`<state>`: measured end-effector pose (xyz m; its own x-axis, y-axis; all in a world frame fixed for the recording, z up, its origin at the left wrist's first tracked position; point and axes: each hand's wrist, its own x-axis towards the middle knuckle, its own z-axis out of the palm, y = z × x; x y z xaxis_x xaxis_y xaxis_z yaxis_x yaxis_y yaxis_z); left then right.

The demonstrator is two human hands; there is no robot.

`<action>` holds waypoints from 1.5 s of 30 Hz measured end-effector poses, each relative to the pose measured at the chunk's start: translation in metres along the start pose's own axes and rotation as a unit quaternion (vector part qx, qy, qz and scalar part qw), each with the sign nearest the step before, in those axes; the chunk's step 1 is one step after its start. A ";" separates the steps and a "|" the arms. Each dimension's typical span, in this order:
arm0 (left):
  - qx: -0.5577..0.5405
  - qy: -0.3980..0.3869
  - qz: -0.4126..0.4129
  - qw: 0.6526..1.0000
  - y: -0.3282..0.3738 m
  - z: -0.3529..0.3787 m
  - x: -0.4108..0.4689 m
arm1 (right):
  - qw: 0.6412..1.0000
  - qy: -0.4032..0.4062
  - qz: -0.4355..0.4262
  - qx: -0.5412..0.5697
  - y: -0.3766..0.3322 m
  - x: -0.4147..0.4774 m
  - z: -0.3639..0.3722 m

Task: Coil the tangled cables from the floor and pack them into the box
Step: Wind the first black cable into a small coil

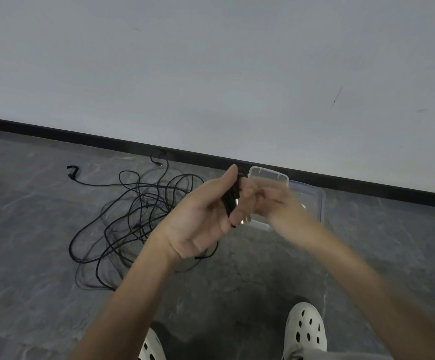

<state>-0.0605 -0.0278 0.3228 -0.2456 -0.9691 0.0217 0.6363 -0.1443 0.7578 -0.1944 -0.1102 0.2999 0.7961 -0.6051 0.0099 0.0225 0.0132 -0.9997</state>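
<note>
My left hand [203, 216] is raised palm-up and grips a small bundle of coiled black cable [233, 197] between thumb and fingers. My right hand [271, 201] is blurred with motion and touches the same bundle from the right. A loose end of that cable hangs below my left wrist. A tangle of black cables [133, 219] lies on the grey floor to the left. The clear plastic box [312, 201] stands on the floor behind my hands, near the wall; my hands hide much of it.
A white wall with a black skirting board [81, 133] runs behind the cables and box. A cable end with a plug [71, 170] lies at the far left. My two feet in white perforated clogs [305, 331] stand at the bottom edge.
</note>
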 end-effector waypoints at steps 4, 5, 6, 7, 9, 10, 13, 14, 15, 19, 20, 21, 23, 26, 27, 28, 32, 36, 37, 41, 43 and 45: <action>-0.036 0.008 0.058 0.998 0.002 0.000 0.001 | 0.989 -0.024 0.068 -0.130 0.014 -0.001 0.005; -0.036 0.013 0.076 0.996 0.002 -0.002 0.001 | 0.983 -0.057 0.084 -0.152 0.020 -0.002 0.008; -0.033 0.024 0.092 0.995 0.002 -0.004 0.001 | 0.977 -0.084 0.106 -0.166 0.026 -0.002 0.011; -0.025 0.042 0.106 0.993 0.002 -0.006 0.002 | 0.971 -0.097 0.130 -0.176 0.032 -0.002 0.015; -0.007 0.083 0.129 0.988 0.001 -0.011 0.002 | 0.963 -0.112 0.150 -0.195 0.039 -0.001 0.019; -0.003 0.093 0.140 0.986 0.001 -0.014 0.002 | 0.960 -0.121 0.150 -0.201 0.042 0.000 0.020; 0.005 0.116 0.176 0.978 0.004 -0.020 0.002 | 0.957 -0.121 0.145 -0.222 0.040 -0.002 0.022; 0.009 0.129 0.184 0.974 0.005 -0.021 0.002 | 0.956 -0.122 0.143 -0.223 0.039 -0.003 0.022; 0.014 0.139 0.192 0.971 0.005 -0.022 0.002 | 0.957 -0.132 0.142 -0.217 0.038 -0.004 0.021; 0.050 0.172 0.213 0.960 0.009 -0.024 0.000 | 0.959 -0.154 0.124 -0.202 0.025 -0.011 0.021; 0.066 0.181 0.218 0.957 0.011 -0.025 0.000 | 0.960 -0.149 0.111 -0.208 0.021 -0.011 0.021; 0.083 0.191 0.222 0.952 0.013 -0.025 0.000 | 0.961 -0.141 0.101 -0.218 0.018 -0.012 0.021; 0.126 0.221 0.233 0.939 0.015 -0.028 -0.001 | 0.962 -0.119 0.091 -0.230 0.012 -0.013 0.019; 0.220 0.293 0.235 0.900 0.016 -0.032 -0.003 | 0.973 -0.082 0.067 -0.204 0.001 -0.014 0.016; 0.255 0.315 0.231 0.884 0.016 -0.033 -0.003 | 0.977 -0.071 0.055 -0.193 -0.002 -0.014 0.015; 0.288 0.331 0.226 0.870 0.014 -0.033 -0.002 | 0.980 -0.063 0.043 -0.185 -0.005 -0.014 0.015; 0.385 0.358 0.193 0.828 0.006 -0.033 0.002 | 0.977 -0.060 0.018 -0.206 -0.009 -0.012 0.013; 0.479 0.353 0.135 0.792 0.002 -0.033 0.003 | 0.957 -0.061 -0.007 -0.282 -0.011 -0.013 0.012; 0.493 0.353 0.127 0.785 0.002 -0.034 0.003 | 0.956 -0.056 -0.009 -0.287 -0.011 -0.013 0.011; 0.453 0.355 0.134 0.807 0.004 -0.031 0.003 | 0.957 -0.066 0.017 -0.281 -0.010 -0.014 0.007; 0.393 0.347 0.155 0.837 0.006 -0.030 0.004 | 0.956 -0.075 0.045 -0.279 -0.009 -0.016 0.007; 0.324 0.327 0.186 0.868 0.008 -0.033 0.004 | 0.956 -0.079 0.069 -0.274 -0.007 -0.018 0.007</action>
<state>-0.0323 -0.0393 0.3080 0.4916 -0.8613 0.1284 -0.0149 0.1391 0.9902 -0.2047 -0.0944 0.3071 0.8508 -0.5001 -0.1616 -0.3743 -0.3608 -0.8543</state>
